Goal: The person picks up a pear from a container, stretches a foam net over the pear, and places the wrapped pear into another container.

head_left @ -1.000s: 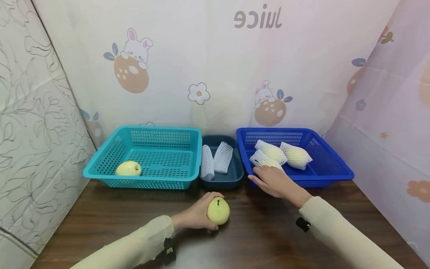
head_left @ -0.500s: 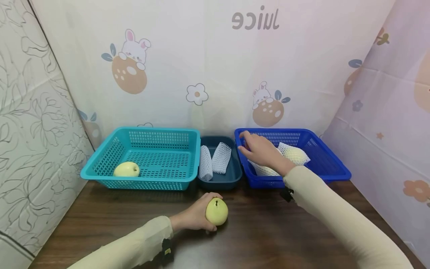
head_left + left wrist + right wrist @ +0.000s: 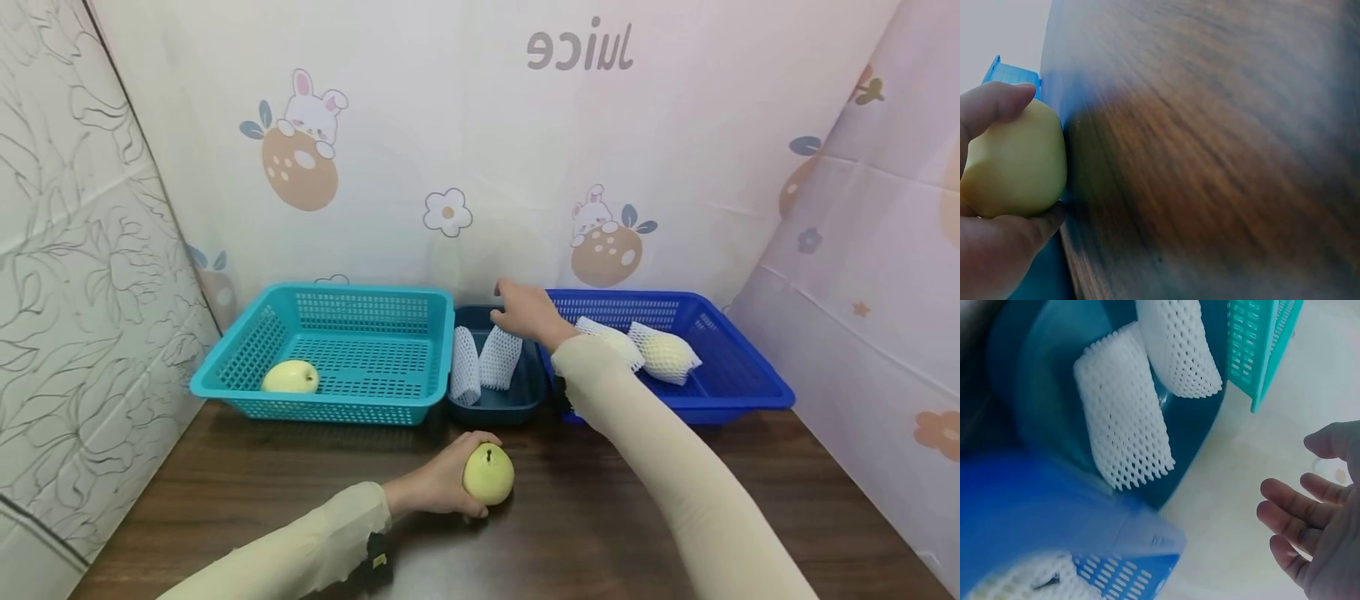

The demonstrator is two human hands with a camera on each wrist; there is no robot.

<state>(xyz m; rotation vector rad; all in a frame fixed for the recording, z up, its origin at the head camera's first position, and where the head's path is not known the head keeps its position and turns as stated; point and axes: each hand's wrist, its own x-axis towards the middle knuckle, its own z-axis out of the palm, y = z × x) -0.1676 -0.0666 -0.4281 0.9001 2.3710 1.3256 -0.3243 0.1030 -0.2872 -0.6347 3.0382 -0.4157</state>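
My left hand [image 3: 447, 479] grips a yellow-green pear [image 3: 489, 475] low over the wooden table, its stem pointing up. In the left wrist view, thumb and fingers wrap round the pear [image 3: 1019, 159] from both sides. My right hand [image 3: 528, 308] hovers over the back of a small dark teal bin [image 3: 532, 392], holding nothing. Seen from the right wrist, the fingers of the right hand [image 3: 1322, 519] are spread and loosely bent. Two white foam net sleeves [image 3: 500, 358] lie in the bin below it, apart from the hand.
A turquoise basket [image 3: 322, 408] with one bare pear [image 3: 291, 377] stands left of the bin. On the right is a blue basket [image 3: 750, 367] holding pears in foam nets [image 3: 666, 357], partly hidden by the right sleeve. A printed curtain [image 3: 480, 125] hangs behind.
My right hand has lifted away from the netted pears in the blue basket and moved left, to above the dark teal bin. The left hand still holds the pear in place.
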